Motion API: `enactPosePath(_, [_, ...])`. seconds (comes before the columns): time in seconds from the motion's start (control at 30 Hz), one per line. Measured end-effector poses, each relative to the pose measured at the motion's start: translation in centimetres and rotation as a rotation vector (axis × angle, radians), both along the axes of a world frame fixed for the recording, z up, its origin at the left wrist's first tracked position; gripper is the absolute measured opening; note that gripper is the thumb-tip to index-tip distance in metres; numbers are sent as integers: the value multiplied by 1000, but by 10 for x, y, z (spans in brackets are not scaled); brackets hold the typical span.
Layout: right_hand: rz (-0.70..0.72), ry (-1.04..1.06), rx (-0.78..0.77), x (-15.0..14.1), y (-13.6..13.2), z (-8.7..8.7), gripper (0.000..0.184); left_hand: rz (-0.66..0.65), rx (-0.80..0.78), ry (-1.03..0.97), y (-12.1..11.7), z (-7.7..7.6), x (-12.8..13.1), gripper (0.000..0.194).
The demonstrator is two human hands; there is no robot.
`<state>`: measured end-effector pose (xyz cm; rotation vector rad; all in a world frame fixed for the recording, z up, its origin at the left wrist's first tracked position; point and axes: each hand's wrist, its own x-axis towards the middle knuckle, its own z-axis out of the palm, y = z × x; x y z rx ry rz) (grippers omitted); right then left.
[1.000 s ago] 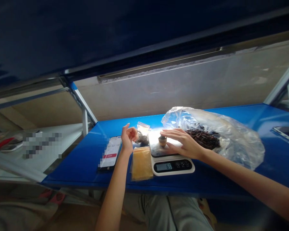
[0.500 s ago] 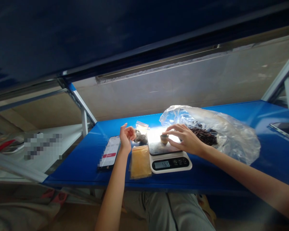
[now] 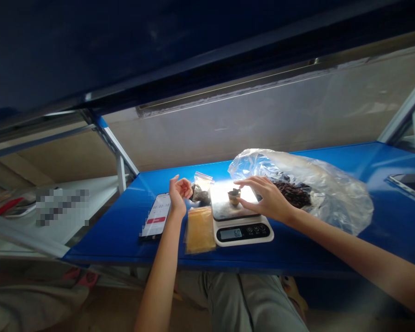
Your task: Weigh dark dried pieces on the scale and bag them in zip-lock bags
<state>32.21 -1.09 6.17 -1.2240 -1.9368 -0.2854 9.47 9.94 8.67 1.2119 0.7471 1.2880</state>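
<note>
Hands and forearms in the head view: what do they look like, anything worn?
The left hand and right hand are bare, slim-fingered, with no gloves or rings visible. The forearms show no sleeves, watch or markings; grey trousers are worn below.

scale display (image 3: 235, 234): "6.0" | phone screen (image 3: 156, 214): "00:02:10", slightly blurred; wording on its red button (image 3: 156, 220) unreadable | scale's round buttons (image 3: 256, 229): one "M", small captions beneath too small to read
</note>
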Motion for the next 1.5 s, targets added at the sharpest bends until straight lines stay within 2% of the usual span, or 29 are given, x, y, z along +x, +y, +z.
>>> enactPosePath(0.33, [42,-40,11,-2,-1,2,32,-22,-10,-14,-2,1,0,43])
enactPosePath(0.53, [77,-206,47,2,-5,9,44,-25,-14,-10,-2,2,0,43])
enactPosePath(0.67, [32,-241,113,0,-6,8,42,-25,-9,-11,-2,1,0,43])
enactPosePath(0.83, [-39,-174,157,0,-5,6,32,-24,-7,-9,-1,0,-1,43])
enactPosePath(1.13, [47,-150,45,-1,-4,6,37,-32,8,0,-2,0,-1,44])
enactPosePath(1.3, [38,-145,-50,0,-3,5,49,-32,3,-14,-2,1,0,44])
enactPosePath(1.5, [9,-185,-63,-2,-3,4,51,-30,12,7,-2,1,0,43])
